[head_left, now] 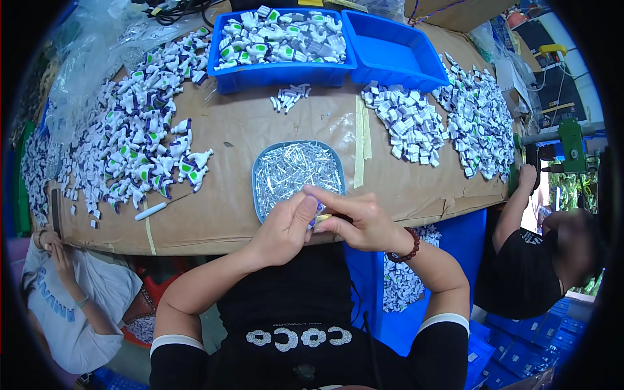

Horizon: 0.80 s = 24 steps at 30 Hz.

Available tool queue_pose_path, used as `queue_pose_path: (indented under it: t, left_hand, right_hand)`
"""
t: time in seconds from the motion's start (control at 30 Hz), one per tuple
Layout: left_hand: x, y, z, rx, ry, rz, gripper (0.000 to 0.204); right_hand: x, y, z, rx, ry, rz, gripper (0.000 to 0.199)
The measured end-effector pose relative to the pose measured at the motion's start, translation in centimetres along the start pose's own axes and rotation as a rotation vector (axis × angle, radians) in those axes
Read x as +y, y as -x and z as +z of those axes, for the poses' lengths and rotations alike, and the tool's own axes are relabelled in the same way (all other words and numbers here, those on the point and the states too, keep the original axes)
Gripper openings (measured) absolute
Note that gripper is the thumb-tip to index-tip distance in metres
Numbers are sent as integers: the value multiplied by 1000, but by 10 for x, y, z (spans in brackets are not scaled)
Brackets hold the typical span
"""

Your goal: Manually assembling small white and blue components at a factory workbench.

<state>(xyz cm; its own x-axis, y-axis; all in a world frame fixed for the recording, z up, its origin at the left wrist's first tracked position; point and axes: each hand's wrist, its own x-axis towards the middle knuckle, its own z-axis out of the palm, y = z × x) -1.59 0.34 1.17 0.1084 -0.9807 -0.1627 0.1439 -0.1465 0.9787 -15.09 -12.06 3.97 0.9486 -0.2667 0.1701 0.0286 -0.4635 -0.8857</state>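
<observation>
My left hand (284,226) and my right hand (356,220) meet at the near edge of the cardboard-covered table (247,123). Together they pinch a small white and purple plastic part (314,218) between the fingertips; most of it is hidden by my fingers. Just beyond my hands lies a grey tray (297,170) filled with thin metal pins. A big heap of white, green and purple plastic parts (140,140) spreads over the left of the table.
Two blue bins stand at the back: one (281,44) full of white and green parts, one (390,49) without contents. Small white and purple pieces (409,123) are heaped at right. One person sits at my left (71,299), another at my right (539,260). A blue crate of parts (403,286) stands below.
</observation>
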Motion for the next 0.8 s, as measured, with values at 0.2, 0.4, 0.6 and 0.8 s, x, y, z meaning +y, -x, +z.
queue_pose_path:
  t: [0.2, 0.4, 0.6, 0.8]
  left_hand:
    - [1, -9, -2, 19, -8, 9, 44]
    - [35, -63, -31, 1, -138, -87, 42]
    - [116, -175, -89, 188, 300, 38, 46]
    - [123, -210, -130, 332, 243, 26, 66]
  right_hand:
    - [0, -7, -4, 10, 56, -17, 52]
    - [2, -5, -19, 159, -218, 227, 46]
    - [-2, 9, -35, 195, -302, 327, 36]
    - [3, 14, -38, 168, -283, 359, 33]
